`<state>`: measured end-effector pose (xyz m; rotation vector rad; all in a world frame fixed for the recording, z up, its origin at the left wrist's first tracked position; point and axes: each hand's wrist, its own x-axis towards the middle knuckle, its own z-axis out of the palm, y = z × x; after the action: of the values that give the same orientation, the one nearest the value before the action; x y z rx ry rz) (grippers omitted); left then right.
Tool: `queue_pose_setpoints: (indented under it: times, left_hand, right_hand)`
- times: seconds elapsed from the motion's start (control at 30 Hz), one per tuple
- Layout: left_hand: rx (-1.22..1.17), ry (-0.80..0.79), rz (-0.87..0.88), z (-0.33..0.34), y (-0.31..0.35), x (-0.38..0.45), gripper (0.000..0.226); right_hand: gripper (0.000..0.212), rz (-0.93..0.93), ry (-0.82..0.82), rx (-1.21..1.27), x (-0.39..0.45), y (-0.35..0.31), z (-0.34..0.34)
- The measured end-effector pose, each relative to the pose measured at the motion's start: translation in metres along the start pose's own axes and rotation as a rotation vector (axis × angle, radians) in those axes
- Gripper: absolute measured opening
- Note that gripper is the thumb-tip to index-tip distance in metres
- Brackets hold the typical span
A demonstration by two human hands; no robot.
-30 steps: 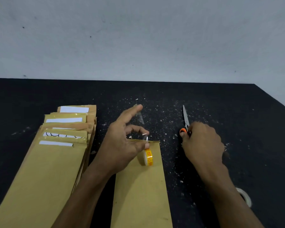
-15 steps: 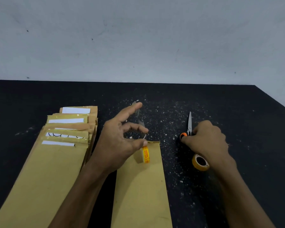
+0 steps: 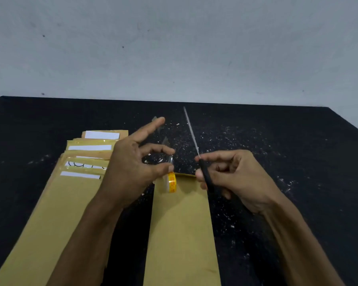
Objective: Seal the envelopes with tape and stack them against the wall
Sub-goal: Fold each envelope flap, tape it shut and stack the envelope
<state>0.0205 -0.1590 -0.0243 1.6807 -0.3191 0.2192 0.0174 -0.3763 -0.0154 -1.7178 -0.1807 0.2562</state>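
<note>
Lengthwise, envelope (image 3: 181,228) points at wall; left hand (image 3: 130,172) pinches tape (image 3: 171,181), right hand (image 3: 234,178) grips scissors (image 3: 191,133).

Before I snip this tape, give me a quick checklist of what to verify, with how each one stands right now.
1. Tape strip pulled out from the roll: ok, the left hand pinches a clear strip stretched up to its forefinger.
2. Scissors in hand: ok, the right hand grips the black handle.
3. Blades open for the cut: not ok, they look closed, pointing toward the wall.
4. Blade at the strip: not ok, it is to the right of the strip.
5. Envelope placed under the roll: ok, it lies flat on the table.
6. Flap folded shut: cannot tell.
</note>
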Motion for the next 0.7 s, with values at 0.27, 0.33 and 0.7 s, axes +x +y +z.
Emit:
queue_pose_setpoints:
  times: [0.27,0.33,0.7]
  left_hand:
    - [-0.042,-0.003,-0.032,-0.028,0.000,0.001,0.094]
    - [-0.045,-0.072,-0.073,-0.031,0.000,0.000,0.093]
    - [-0.012,-0.228,-0.131,-0.027,0.000,-0.002,0.089]
  right_hand:
    - [0.036,0.080,-0.245,-0.080,-0.003,-0.002,-0.010]
    - [0.036,0.117,-0.290,-0.096,-0.004,-0.001,-0.014]
    - [0.036,0.142,-0.312,-0.099,-0.006,-0.001,-0.014]
